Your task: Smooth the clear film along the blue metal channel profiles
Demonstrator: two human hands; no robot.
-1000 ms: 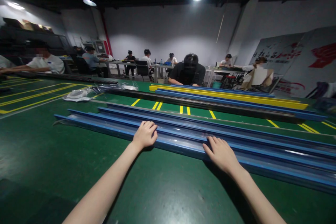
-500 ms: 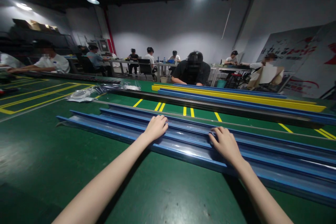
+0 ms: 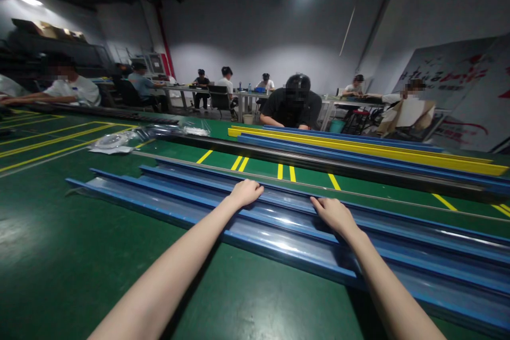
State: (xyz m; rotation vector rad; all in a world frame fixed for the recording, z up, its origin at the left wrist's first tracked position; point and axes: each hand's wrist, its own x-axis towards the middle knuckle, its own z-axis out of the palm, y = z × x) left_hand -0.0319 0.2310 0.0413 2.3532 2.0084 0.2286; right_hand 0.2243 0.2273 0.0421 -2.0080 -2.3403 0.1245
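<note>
Three long blue U-shaped channels lie side by side on the green table: the near channel (image 3: pixel 274 240), the middle channel (image 3: pixel 281 218) and the far channel (image 3: pixel 289 196). A shiny, film-like surface shows inside them. My left hand (image 3: pixel 247 193) reaches across to the far channel, its fingers curled over the edge. To the right, my right hand (image 3: pixel 334 211) bends its fingers over that same channel, with the thumb lying along it towards the left. The fingertips of both hands are partly hidden behind the channel wall.
Beyond the channels runs a long black bar (image 3: pixel 319 163), then yellow rails (image 3: pixel 358 151) and more blue ones. Clear plastic wrapping (image 3: pixel 115 141) lies at the left. Yellow lines mark the green tabletop (image 3: pixel 119 260). A person in black (image 3: pixel 292 106) leans over the far edge.
Both hands have moved slightly further forward onto the far channel, and their fingers have curled over its edge. The right thumb now stretches left along it. The view has shifted slightly.
</note>
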